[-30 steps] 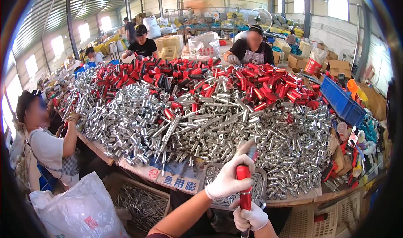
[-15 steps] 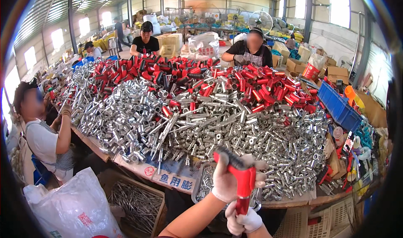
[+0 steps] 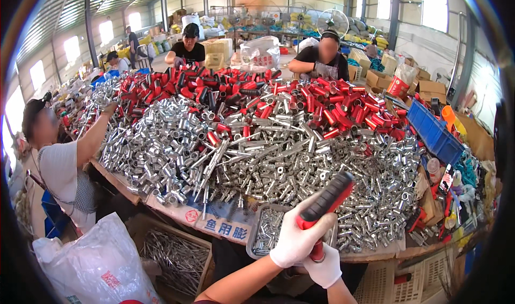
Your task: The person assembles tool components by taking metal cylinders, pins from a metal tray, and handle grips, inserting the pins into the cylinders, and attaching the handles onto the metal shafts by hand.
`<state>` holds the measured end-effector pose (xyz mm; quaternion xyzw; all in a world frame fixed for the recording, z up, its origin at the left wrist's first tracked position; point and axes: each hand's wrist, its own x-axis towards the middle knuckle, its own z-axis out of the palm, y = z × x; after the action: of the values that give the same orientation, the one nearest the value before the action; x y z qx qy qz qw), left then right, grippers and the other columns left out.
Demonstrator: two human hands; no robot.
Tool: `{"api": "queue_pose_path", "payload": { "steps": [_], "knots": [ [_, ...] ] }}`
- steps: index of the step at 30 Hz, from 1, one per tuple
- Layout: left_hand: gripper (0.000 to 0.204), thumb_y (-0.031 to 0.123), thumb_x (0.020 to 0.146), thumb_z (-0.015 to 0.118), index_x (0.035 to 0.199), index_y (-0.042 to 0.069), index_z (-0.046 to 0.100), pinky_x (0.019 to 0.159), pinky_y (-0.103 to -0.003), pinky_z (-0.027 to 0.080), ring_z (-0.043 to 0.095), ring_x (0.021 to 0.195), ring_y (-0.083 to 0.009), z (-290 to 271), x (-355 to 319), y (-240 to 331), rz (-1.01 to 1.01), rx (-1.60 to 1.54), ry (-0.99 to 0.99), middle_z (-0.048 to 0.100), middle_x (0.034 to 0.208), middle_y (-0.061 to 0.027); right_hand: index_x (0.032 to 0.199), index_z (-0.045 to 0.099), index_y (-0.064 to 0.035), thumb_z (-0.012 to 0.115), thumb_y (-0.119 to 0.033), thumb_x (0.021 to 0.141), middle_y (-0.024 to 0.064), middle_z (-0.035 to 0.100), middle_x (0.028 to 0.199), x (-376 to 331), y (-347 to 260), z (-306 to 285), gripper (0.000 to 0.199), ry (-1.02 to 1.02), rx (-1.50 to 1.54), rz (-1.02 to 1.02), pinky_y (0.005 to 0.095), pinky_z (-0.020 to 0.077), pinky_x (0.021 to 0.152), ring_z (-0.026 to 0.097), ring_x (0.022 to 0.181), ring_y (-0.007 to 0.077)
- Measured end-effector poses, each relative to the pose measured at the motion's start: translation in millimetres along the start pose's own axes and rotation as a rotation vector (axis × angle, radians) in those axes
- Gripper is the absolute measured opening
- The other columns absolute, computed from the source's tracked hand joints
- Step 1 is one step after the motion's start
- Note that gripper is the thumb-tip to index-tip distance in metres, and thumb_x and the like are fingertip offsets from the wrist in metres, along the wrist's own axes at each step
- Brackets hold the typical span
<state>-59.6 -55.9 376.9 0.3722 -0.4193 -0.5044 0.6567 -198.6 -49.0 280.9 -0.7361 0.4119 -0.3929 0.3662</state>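
Both gloved hands wrapped around one red-and-black handle [image 3: 325,203], held tilted above the near edge of the table [image 3: 375,253]: left hand [image 3: 298,241] clenched round its middle, right hand [image 3: 323,266] just below, closed on the lower end, which stays hidden. Just left of the hands, a grey tray [image 3: 256,238] of small silver pieces, only partly filled. Beyond, a huge heap of silver metal tubes [image 3: 257,159] covering the middle of the table, seemingly untouched stock. Farther off, a long bank of red handles [image 3: 300,103], likely finished or waiting. Judging by the heaps, plenty left to do. Near left, an open box of thin rods [image 3: 174,256].
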Motion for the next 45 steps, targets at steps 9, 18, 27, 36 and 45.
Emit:
{"api": "queue_pose_path", "payload": {
  "steps": [9, 18, 27, 36, 45],
  "knots": [
    [0.064, 0.034, 0.093, 0.062, 0.140, -0.004, 0.041, 0.051, -0.031, 0.050, 0.048, 0.044, -0.0075, -8, 13, -4, -0.073, 0.002, -0.060, 0.047, 0.060, 0.0040, 0.070, 0.057, -0.0028, 0.060, -0.006, 0.089, 0.0047, 0.054, 0.053, -2, -18, 4, 0.019, -0.176, 0.278, 0.281, 0.0280, 0.0385, 0.041, 0.052, 0.042, 0.0133],
    [0.055, 0.020, 0.088, 0.072, 0.136, 0.002, 0.054, 0.057, -0.027, 0.049, 0.055, 0.056, -0.0065, 3, 7, 11, 0.025, 0.139, -0.202, 0.061, 0.073, -0.0027, 0.076, 0.061, -0.0046, 0.069, -0.031, 0.086, 0.0056, 0.063, 0.067, -3, 9, 0, 0.029, -0.403, 0.127, 0.164, 0.0331, 0.0484, 0.054, 0.061, 0.057, 0.0191],
    [0.047, 0.022, 0.089, 0.071, 0.129, 0.001, 0.055, 0.054, -0.026, 0.047, 0.053, 0.053, -0.0075, 0, 16, -1, -0.053, -0.098, -0.191, 0.057, 0.068, -0.0017, 0.070, 0.059, -0.0018, 0.073, -0.015, 0.082, 0.0091, 0.059, 0.059, -4, -19, -3, 0.023, -0.260, 0.568, 0.431, 0.0269, 0.0432, 0.047, 0.058, 0.051, 0.0170],
    [0.040, 0.017, 0.089, 0.069, 0.122, -0.002, 0.059, 0.051, -0.024, 0.045, 0.053, 0.054, -0.0066, 2, 23, 9, -0.235, -0.138, -0.155, 0.058, 0.072, 0.0009, 0.072, 0.055, -0.0068, 0.065, -0.016, 0.091, 0.0013, 0.050, 0.054, -7, -19, 7, 0.023, -0.271, 0.589, 0.445, 0.0260, 0.0339, 0.041, 0.047, 0.044, 0.0109],
    [0.064, 0.053, 0.099, 0.046, 0.128, -0.003, 0.056, 0.077, -0.038, 0.057, 0.071, 0.081, -0.0286, -78, 82, -23, 0.062, 1.128, 0.009, 0.072, 0.095, -0.0161, 0.076, 0.054, -0.0033, 0.062, -0.020, 0.093, 0.0104, 0.053, 0.060, 2, 9, -28, 0.025, -0.308, 1.240, 0.464, 0.0300, 0.0397, 0.045, 0.052, 0.049, 0.0195]
  ]
}}
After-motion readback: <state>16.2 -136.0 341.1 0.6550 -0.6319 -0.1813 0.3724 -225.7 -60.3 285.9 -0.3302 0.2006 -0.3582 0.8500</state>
